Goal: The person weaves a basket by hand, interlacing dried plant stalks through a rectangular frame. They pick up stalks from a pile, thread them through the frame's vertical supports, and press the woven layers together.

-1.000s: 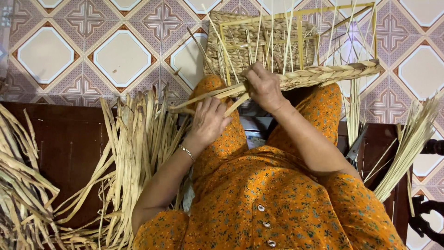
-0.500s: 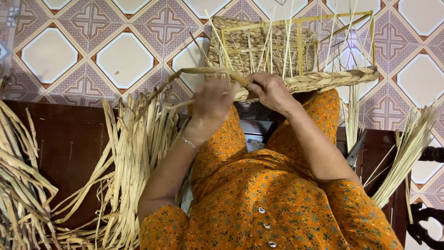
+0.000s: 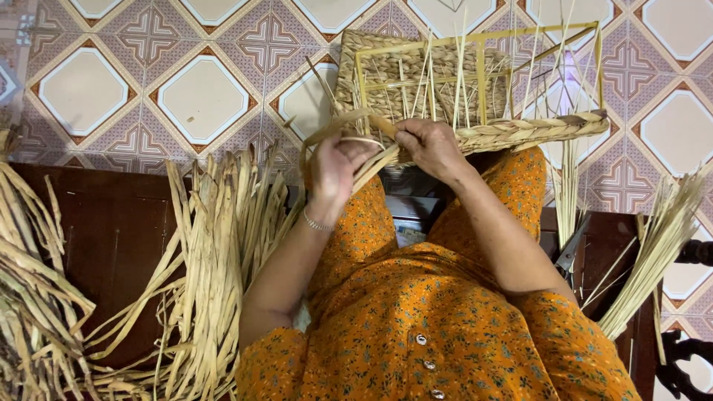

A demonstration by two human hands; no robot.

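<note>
A half-woven straw basket on a yellow wire frame rests on my knees, its braided rim running to the right. My left hand grips a flat dried straw strand that loops up over it to the rim. My right hand pinches the same strand against the braided rim's left end. Thin upright reeds stick out of the basket's weave.
A heap of dried straw strips lies on the dark wooden bench at my left, more at the far left. A bundle of thin reeds and scissors lie at my right. Patterned floor tiles lie beyond.
My left hand has risen from my knee to the basket rim and pulled the strand into a loop. My right hand stays at the rim's left end.
</note>
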